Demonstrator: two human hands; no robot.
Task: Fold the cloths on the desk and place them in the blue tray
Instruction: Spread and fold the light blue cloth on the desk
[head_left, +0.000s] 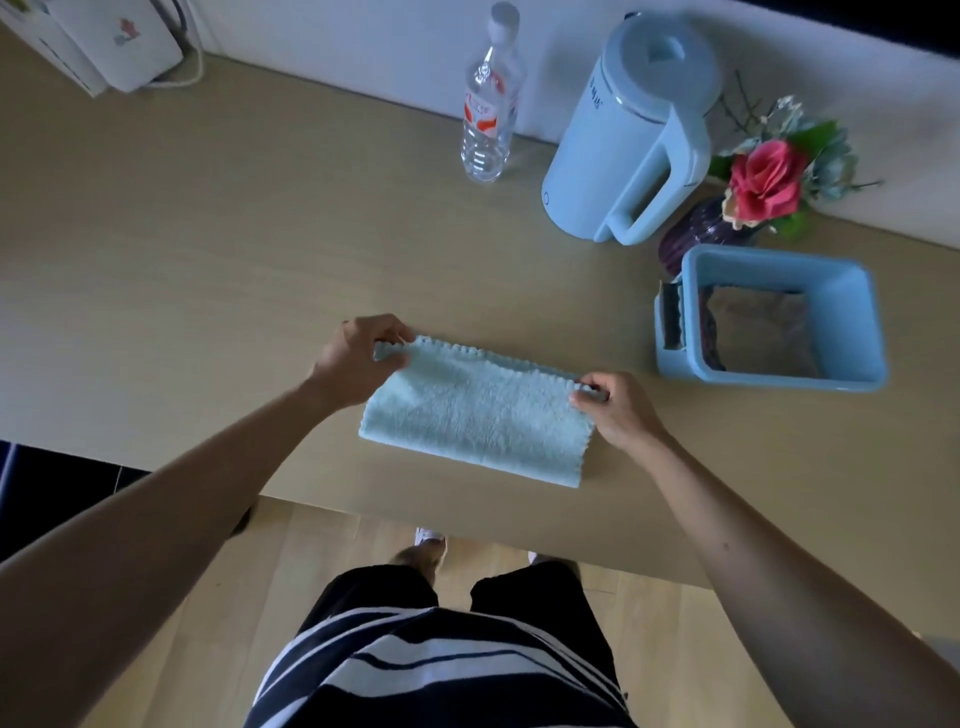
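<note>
Light blue terry cloth (475, 415) lying flat on the wooden desk (208, 249), folded into a long rectangle, near the front edge. Left hand (358, 358) pinching the far left corner of the cloth, fingers (387, 338) closed on the scalloped hem. Right hand (615, 408) pinching the far right corner in the same way, fingertips (584, 392) closed on the edge. Cloth stretched between both sets of fingers, its near edge resting on the desk. Blue tray (852, 317) to the right of the right fingers and a little farther away, apart from the cloth. Inside it, a folded brown cloth (758, 332) already lying at the bottom. Beyond the right fingers: a light blue electric kettle (623, 140) and a purple vase (691, 234) with a red rose (766, 179), the vase just behind the tray. Beyond the fingers of both hands, near the wall, a clear plastic bottle (491, 114) standing upright.
</note>
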